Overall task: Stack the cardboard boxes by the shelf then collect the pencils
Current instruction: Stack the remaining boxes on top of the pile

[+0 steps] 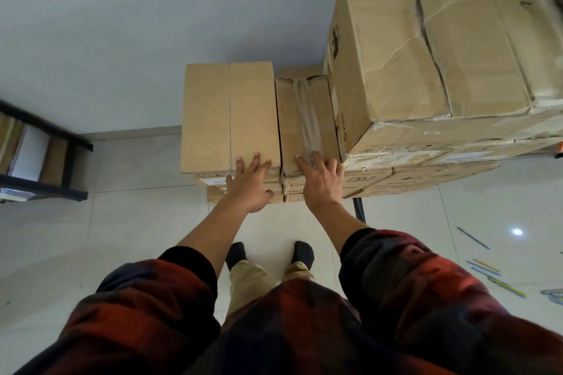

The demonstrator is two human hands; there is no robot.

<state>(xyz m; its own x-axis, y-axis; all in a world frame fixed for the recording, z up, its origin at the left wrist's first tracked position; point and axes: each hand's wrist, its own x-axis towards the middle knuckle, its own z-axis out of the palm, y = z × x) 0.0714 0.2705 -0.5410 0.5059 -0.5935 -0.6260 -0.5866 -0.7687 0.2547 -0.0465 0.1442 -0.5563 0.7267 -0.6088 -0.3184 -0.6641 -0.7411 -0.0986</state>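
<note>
Two stacks of small cardboard boxes stand side by side against the wall in front of me. My left hand [249, 183] lies with straight fingers on the near edge of the plain top box [228, 113] of the left stack. My right hand [321, 178] rests flat on the near edge of the taped top box [304, 119] of the right stack. Several pencils [487, 268] lie scattered on the floor at the lower right.
A tall stack with a large crumpled carton [426, 49] on top stands to the right, touching the taped box. A dark metal shelf [39, 155] with papers is at the left. White tiled floor [137, 222] spreads around my feet.
</note>
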